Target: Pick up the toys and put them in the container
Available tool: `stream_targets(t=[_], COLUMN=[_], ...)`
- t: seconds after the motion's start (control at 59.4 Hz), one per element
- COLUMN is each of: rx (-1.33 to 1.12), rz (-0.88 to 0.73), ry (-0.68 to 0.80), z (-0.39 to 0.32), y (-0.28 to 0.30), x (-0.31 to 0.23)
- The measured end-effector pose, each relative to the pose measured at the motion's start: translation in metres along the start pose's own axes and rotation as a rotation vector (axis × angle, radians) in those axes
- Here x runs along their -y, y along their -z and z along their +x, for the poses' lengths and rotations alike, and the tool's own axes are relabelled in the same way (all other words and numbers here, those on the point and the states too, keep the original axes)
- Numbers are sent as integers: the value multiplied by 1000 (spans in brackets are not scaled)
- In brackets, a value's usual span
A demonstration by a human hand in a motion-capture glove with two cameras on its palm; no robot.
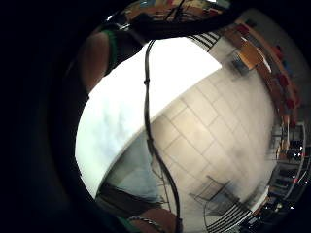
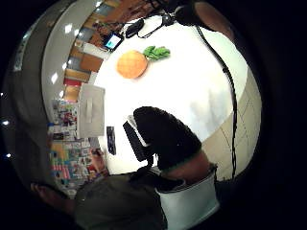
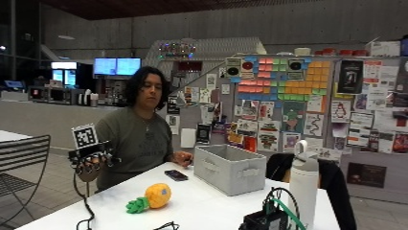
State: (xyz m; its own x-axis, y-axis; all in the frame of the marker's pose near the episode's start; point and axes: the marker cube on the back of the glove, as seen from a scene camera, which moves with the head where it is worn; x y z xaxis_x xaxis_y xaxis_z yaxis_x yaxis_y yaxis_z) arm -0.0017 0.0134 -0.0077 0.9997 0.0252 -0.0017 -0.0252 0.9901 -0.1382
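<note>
One toy is seen on the white table [image 3: 210,211]: an orange stuffed pineapple [image 3: 150,197] with green leaves, lying on its side in the open, well apart from the container. In the outside view it is placed at about 7 o'clock from the grey fabric bin [image 3: 229,168], which stands upright further back on the table. No toy can be seen inside the bin from this angle; its interior is largely hidden, so its contents cannot be confirmed.

The gloved right hand [image 3: 89,163] is held raised in the air beside the table's edge, at roughly 10 o'clock from the pineapple and clear of it. Nothing is held in it. Its fingers appear loosely curled and relaxed, though fine detail is not resolved. The bare hand [image 3: 182,158] is rested on the table near a dark phone [image 3: 176,175], at about 9 o'clock from the bin.

The thumb-side palm view confirms the pineapple on the tabletop with the bin some way off; the little-finger-side view shows only table surface and tiled floor.

Also noted at the near end of the table: a white bottle [image 3: 304,184] and a dark device with cables [image 3: 267,218].

Assessment: the task is judged to be at its start. The pineapple has not been grasped; reaching, lifting and placing in the bin all remain outstanding.
</note>
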Motion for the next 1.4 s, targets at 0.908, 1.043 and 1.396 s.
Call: stream_targets(t=[0.908,1.043,1.396], rx=[76,66,-10], rz=[58,-160,31], ry=[-33,-211,-69], z=[-138,-156,-183], y=[-102,-152,-154], x=[109,123,104])
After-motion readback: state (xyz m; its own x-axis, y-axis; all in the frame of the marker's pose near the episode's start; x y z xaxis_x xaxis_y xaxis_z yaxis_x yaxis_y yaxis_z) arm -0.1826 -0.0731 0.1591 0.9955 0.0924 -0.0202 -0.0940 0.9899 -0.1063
